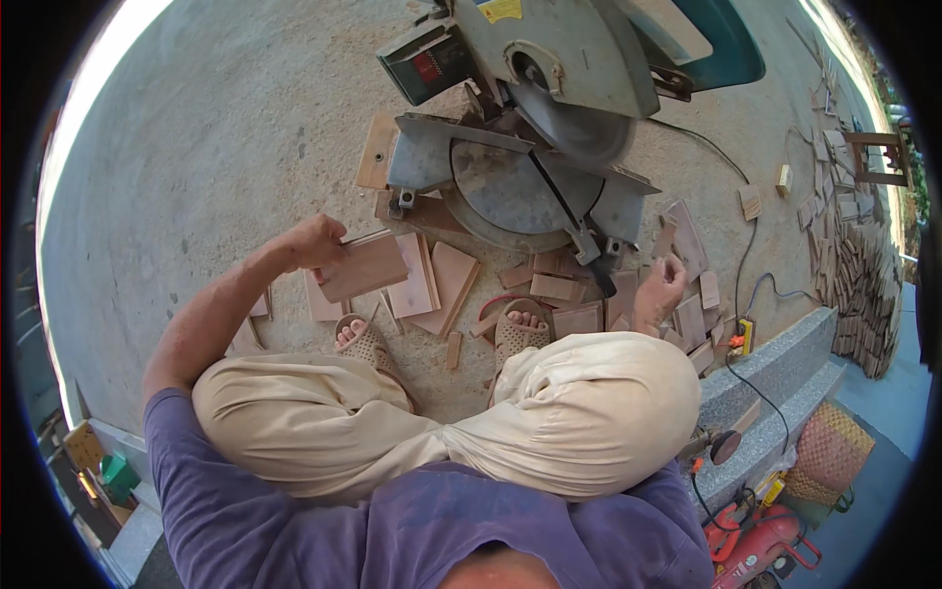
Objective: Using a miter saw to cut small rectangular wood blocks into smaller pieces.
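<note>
While a grey-and-green metal mitre saw [589, 61] stands ahead, the left hand [314, 247] grips a flat, rectangular, reddish-brown wooden board [366, 269] by its left end, on the saw's near left side. The right hand [661, 287], to the saw's near right, is loosely curled; whether it pinches anything small cannot be told. The board seems best kept level and gripped at this end, with fingers well clear of the saw's round grey steel blade [579, 126], whose blur suggests spinning.
</note>
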Demonstrator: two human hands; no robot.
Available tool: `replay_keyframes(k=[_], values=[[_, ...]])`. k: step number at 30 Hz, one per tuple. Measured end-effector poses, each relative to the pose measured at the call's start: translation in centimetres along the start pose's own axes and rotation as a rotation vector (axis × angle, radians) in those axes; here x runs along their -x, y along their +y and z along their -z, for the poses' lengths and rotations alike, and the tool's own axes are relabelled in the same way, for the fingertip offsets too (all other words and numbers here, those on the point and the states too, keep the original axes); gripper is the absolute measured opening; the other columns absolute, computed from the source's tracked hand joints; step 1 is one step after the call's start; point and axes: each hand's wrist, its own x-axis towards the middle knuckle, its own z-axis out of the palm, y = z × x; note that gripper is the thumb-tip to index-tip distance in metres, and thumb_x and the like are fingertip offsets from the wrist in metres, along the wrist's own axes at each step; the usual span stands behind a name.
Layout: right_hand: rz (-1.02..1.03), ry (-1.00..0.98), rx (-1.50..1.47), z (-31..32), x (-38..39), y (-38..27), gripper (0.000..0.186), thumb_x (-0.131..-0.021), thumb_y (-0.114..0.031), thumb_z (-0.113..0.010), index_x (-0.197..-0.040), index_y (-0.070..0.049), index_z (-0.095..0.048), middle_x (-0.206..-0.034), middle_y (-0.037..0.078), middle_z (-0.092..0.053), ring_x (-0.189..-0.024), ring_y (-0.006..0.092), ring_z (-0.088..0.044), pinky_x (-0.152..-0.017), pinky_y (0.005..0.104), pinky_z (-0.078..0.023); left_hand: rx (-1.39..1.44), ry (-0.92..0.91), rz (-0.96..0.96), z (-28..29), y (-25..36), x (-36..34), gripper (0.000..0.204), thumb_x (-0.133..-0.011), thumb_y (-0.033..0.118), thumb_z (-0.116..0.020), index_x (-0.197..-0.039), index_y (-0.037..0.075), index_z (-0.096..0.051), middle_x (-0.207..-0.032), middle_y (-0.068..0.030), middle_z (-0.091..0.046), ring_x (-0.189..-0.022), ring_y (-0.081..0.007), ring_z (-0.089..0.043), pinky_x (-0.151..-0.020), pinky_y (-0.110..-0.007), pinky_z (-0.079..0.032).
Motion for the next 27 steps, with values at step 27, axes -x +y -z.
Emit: replay_keyframes(k=[27], values=[[-0.627,-1.52,-0.026,-2.7,-1.7,-1.0,0.021,-0.093,-0.024,-0.075,-0.102,-0.007,-0.068,-0.064,-0.005,-0.049,-0.051,0.0083,-0.044,-0.046,0.0273,-0.037,-0.061,0.373,-0.021,8.7,-0.8,-6.0,0.049,-0.096,0.05,-0.069,-0.093,0.001,-0.061,-0.089,-0.0135,-0.065,-0.086,-0.0219,-0.066,-0.066,-0.039,-0.059]])
